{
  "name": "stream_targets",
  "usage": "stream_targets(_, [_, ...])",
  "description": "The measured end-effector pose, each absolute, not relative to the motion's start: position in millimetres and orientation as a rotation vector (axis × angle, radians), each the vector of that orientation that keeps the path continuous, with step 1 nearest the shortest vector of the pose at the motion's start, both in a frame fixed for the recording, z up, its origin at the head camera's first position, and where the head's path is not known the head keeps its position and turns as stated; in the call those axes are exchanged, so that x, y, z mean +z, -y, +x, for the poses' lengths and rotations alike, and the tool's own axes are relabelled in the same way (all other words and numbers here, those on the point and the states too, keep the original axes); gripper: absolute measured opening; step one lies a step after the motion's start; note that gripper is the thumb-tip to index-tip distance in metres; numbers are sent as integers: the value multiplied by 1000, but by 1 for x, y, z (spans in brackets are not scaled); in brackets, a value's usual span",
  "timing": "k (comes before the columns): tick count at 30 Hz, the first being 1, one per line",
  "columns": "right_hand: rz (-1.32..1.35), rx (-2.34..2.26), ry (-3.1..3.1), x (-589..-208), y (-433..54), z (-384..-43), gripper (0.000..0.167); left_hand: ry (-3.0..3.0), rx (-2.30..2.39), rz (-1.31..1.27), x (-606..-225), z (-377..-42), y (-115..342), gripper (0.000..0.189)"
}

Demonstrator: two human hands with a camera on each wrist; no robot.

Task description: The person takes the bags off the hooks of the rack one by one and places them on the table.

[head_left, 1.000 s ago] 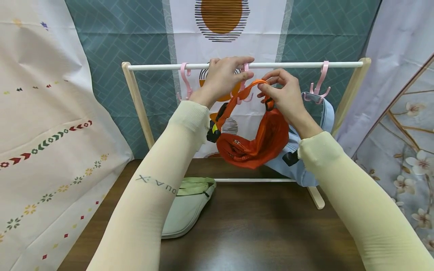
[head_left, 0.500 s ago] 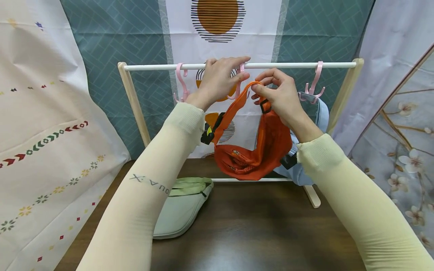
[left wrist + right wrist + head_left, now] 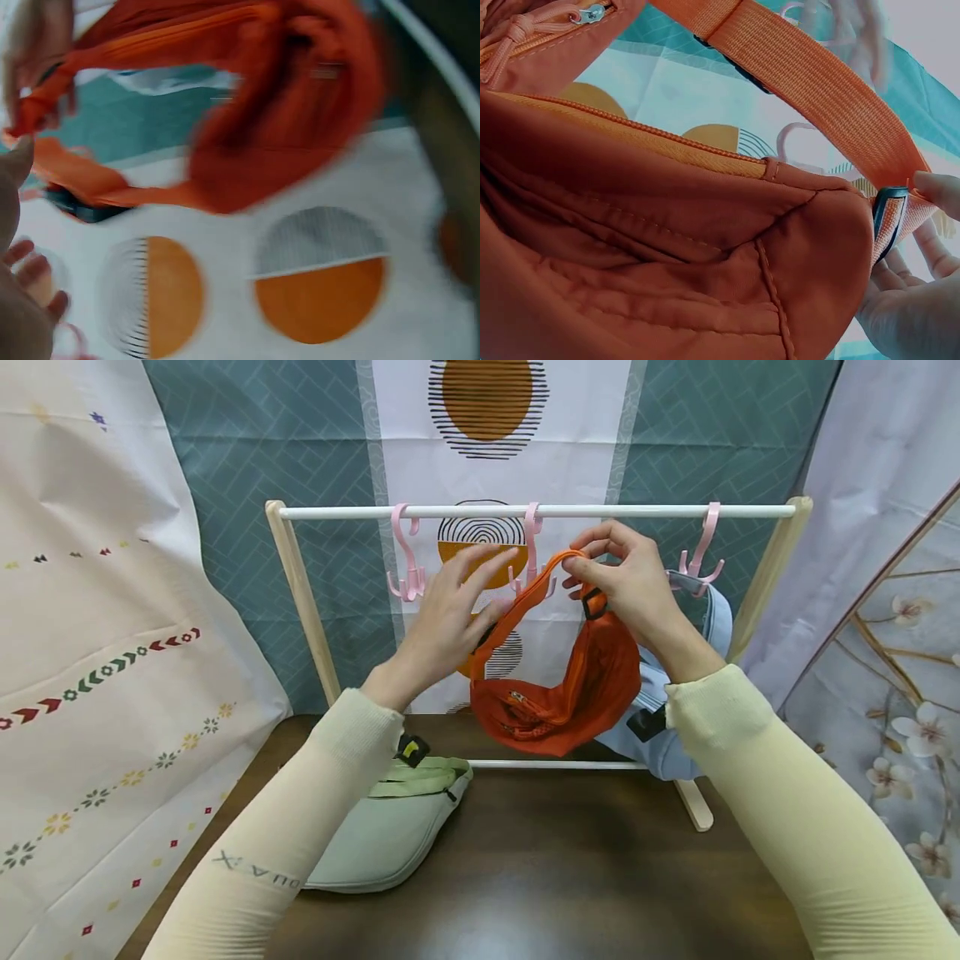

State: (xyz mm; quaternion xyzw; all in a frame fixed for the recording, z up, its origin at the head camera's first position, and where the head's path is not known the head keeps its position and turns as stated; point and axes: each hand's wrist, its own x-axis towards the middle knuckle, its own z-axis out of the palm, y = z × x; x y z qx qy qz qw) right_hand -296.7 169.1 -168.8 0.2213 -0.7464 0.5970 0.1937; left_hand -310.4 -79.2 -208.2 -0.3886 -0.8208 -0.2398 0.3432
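Your right hand (image 3: 626, 577), right of center, pinches the strap (image 3: 529, 597) of an orange bag (image 3: 568, 717) dangling mid-frame, while your left hand (image 3: 448, 612), fingers spread, hovers just beside the strap; behind, a pink hook (image 3: 532, 539) hangs from the white bar (image 3: 622, 512), upper center.

The orange, crescent-shaped cloth bag (image 3: 543, 718) looks matt and creased, its ribbed woven orange strap (image 3: 810, 82) bearing a smooth black plastic slider (image 3: 878, 217). At the bag's twelve o'clock is a smooth, pronged pink plastic hook (image 3: 531, 539); at six, the dark brown wood-grained tabletop (image 3: 555, 877) shines.
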Motion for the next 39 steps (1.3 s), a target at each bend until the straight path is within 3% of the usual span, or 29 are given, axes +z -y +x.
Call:
stream_targets(7, [648, 1713, 2059, -171, -168, -298, 17, 2399, -1207, -952, -296, -301, 103, 111])
stream_targets(11, [655, 1725, 2050, -171, -169, -298, 18, 2356, -1403, -973, -317, -304, 98, 120])
stream_targets(22, [636, 1683, 2219, -189, -222, -300, 28, 2173, -1013, -1001, -287, -301, 115, 66])
stream_targets(39, [893, 1170, 2640, -240, -240, -284, 27, 2094, -1068, -793, -247, -295, 127, 28])
